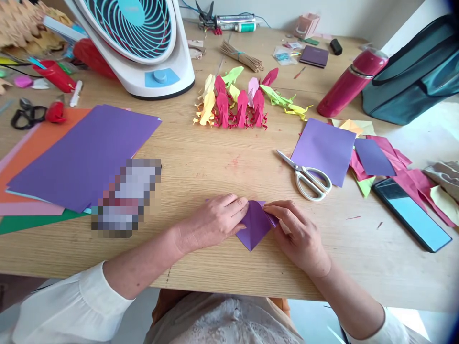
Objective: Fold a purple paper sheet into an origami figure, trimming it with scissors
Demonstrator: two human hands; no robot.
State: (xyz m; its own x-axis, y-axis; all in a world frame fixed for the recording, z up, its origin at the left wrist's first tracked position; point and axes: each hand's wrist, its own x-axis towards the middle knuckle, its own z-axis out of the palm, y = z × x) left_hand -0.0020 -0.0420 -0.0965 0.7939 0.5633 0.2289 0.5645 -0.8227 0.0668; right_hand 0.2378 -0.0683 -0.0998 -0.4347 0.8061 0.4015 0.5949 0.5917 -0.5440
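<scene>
A folded piece of purple origami paper (252,228) lies near the table's front edge, its lower point toward me and a crease down its middle. My left hand (215,220) is closed on its left side, fingertips together at the upper edge. With thumb and fingers, my right hand (299,234) pinches the right corner, where a flap is lifted. My fingers cover parts of both sides. White-handled scissors (311,180) rest to the upper right, touching a flat purple square (324,148). Several folded paper figures (241,107) in red, yellow, green and pink stand farther back.
Left lie stacked coloured sheets (89,153), a blurred-out object (127,198) and black-handled scissors (28,114). Behind stands a white fan (161,76). Right are a phone (412,215), paper scraps (412,184), a red flask (351,83) and a teal bag (412,76).
</scene>
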